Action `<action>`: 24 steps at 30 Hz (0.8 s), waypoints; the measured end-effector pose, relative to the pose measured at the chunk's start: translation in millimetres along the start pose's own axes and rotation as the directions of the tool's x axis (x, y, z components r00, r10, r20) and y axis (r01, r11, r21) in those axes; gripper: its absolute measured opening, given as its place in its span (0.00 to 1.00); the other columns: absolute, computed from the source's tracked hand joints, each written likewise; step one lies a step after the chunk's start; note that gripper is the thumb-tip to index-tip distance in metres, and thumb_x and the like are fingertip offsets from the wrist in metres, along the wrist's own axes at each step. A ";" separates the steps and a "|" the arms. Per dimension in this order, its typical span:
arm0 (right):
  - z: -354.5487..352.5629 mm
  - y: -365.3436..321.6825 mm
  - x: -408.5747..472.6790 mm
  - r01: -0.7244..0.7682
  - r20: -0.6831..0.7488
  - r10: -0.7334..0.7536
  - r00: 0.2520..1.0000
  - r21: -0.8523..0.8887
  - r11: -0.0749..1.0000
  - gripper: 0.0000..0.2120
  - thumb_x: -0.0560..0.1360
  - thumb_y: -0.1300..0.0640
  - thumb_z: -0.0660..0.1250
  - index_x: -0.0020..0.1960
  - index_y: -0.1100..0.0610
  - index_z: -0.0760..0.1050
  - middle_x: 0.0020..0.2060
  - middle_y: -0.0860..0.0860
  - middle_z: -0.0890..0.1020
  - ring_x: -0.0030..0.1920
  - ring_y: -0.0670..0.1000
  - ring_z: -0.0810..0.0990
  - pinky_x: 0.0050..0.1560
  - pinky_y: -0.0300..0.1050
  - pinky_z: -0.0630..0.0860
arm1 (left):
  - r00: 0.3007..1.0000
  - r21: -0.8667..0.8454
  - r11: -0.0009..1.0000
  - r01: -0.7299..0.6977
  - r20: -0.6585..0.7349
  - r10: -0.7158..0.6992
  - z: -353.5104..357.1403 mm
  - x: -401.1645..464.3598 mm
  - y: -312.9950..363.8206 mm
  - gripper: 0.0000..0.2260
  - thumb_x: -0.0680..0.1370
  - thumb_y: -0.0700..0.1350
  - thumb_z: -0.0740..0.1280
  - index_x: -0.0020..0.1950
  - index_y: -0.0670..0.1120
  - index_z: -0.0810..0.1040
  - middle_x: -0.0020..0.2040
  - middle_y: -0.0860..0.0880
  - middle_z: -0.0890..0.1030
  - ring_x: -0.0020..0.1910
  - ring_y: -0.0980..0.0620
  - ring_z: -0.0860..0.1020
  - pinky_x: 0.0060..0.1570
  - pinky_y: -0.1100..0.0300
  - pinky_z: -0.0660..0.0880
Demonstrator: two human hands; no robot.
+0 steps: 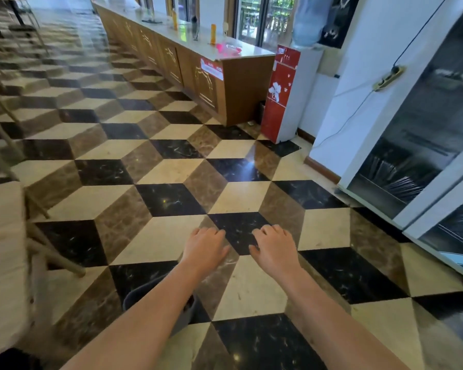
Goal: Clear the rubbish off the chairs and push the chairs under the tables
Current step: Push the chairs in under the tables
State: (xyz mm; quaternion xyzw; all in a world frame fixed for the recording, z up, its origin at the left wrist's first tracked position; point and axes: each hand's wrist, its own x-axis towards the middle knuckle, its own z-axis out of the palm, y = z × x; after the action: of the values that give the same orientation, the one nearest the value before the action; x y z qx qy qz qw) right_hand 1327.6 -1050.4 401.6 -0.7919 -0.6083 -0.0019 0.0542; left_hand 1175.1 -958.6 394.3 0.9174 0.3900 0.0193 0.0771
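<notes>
My left hand (205, 249) and my right hand (274, 249) are stretched out side by side over the patterned floor, palms down, fingers loosely curled, holding nothing. A grey bin (185, 316) stands on the floor under my left forearm, mostly hidden by it. At the left edge a beige chair seat (3, 249) shows blurred, with its pale legs (54, 257) slanting across the tiles. More chair legs (3, 134) run up the left side. No rubbish is visible on the seat.
A long wooden counter (225, 84) with bottles and pink items runs along the back. A red water dispenser (281, 94) stands at its end. A glass-door cabinet (425, 145) lines the right wall. Tables and chairs (19, 22) stand far left.
</notes>
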 end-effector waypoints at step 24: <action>24.9 55.4 449.1 0.470 0.001 -0.471 0.882 0.057 0.881 0.17 0.77 0.46 0.62 0.63 0.52 0.72 0.58 0.51 0.78 0.59 0.53 0.74 0.58 0.47 0.71 | 0.858 0.032 0.870 0.492 -0.188 -0.478 -23.3 346.0 -141.1 0.15 0.77 0.57 0.61 0.59 0.52 0.75 0.54 0.52 0.81 0.55 0.51 0.78 0.60 0.54 0.71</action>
State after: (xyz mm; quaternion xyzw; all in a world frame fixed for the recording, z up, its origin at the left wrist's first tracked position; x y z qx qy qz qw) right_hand 1496.2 -629.7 403.3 -0.6188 -0.7824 0.0078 0.0693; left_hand 1312.9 -610.5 386.7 0.7867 0.6140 0.0639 0.0089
